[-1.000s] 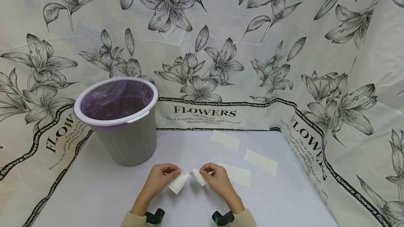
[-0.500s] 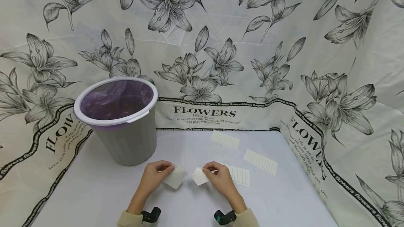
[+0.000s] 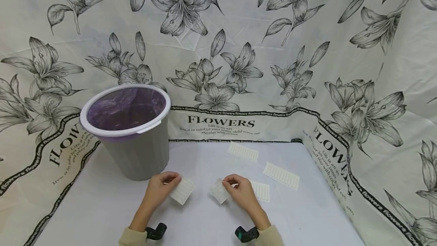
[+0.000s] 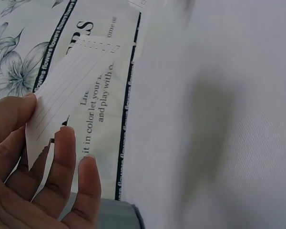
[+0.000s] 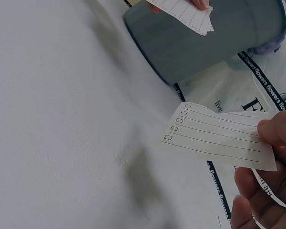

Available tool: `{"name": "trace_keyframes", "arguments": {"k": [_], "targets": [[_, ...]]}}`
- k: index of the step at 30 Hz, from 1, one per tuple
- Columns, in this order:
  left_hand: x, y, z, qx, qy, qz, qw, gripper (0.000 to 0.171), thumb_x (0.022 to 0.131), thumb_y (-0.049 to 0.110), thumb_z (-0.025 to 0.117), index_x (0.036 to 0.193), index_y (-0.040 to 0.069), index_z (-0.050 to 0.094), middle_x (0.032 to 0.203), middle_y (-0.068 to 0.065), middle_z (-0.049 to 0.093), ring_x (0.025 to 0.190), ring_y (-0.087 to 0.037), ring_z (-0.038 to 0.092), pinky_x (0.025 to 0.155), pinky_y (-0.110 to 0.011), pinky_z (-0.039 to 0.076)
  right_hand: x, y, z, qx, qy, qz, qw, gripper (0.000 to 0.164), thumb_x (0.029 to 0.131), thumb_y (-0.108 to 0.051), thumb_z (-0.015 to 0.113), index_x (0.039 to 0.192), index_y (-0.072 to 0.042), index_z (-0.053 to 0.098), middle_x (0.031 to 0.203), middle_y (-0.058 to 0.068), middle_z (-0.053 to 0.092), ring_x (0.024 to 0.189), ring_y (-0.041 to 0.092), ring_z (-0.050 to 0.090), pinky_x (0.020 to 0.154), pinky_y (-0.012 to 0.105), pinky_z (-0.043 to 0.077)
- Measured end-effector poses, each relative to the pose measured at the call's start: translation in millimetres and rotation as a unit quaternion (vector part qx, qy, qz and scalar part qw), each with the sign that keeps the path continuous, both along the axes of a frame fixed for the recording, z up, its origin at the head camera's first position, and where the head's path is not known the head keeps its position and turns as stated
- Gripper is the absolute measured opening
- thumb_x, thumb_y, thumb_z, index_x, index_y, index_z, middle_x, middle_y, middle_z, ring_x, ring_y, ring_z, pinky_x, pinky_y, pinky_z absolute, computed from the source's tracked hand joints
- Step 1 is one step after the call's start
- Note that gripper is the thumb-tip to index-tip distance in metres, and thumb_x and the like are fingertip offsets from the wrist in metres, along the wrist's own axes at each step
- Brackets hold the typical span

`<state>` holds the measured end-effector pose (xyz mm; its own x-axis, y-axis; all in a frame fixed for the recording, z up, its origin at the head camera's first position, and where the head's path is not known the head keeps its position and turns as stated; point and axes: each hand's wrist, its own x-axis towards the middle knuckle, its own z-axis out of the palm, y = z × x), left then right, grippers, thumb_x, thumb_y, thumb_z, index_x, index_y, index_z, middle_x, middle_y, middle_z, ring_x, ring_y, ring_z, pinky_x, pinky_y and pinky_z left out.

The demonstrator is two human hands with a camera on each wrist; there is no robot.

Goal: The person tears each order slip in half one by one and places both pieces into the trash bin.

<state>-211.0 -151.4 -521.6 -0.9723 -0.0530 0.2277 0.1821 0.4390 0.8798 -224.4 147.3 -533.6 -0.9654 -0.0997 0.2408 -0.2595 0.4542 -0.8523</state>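
A person's forearms in beige sleeves (image 3: 131, 237) reach across a white counter (image 3: 205, 231). Imagine a clock face laid flat, centred between them, twelve at the far edge. At nine, the left hand (image 3: 159, 187) pinches the left scrap (image 3: 182, 190), lined paper with a ragged edge. At three, the right hand (image 3: 241, 193) pinches the right scrap (image 3: 218, 191), printed with ruled lines and a column of small boxes. The two scraps are apart, both held above the counter. Just past the right hand, also at three and partly hidden by it, lies a near sheet (image 3: 262, 191) of similar lined paper; a middle sheet (image 3: 281, 175) lies at two, a far sheet (image 3: 243, 152) at one. At ten stands a grey bin (image 3: 140, 158) with a purple liner (image 3: 126, 109). Flower-printed cloth (image 3: 184, 7) hangs at twelve.
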Motion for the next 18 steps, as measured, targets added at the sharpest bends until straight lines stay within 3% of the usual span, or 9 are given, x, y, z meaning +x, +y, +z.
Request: {"name": "trace_keyframes", "arguments": {"k": [9, 18], "targets": [[3.6, -11, 3.0, -0.019, -0.002, -0.013, 0.9997, 0.014, 0.092, 0.02, 0.079, 0.099, 0.009, 0.08, 0.094, -0.002, 0.078, 0.084, -0.011, 0.07, 0.074, -0.023, 0.056, -1.2, 3, 5.0, 0.015, 0.011, 0.02, 1.0, 0.005, 0.094, -0.013, 0.075, 0.089, -0.011, 0.075, 0.083, -0.004, 0.071, 0.081, 0.006, 0.063, 0.067, 0.02, 0.049], [5.2, -25, 17.6, -0.054, 0.012, -0.029, 0.998, 0.014, 0.093, 0.022, 0.078, 0.099, 0.01, 0.08, 0.094, 0.0, 0.078, 0.084, -0.01, 0.07, 0.077, -0.025, 0.057, -4.6, -1, 18.0, 0.044, 0.017, 0.04, 0.998, 0.006, 0.096, -0.016, 0.072, 0.092, -0.013, 0.075, 0.085, -0.005, 0.072, 0.083, 0.007, 0.064, 0.068, 0.021, 0.051]]}}
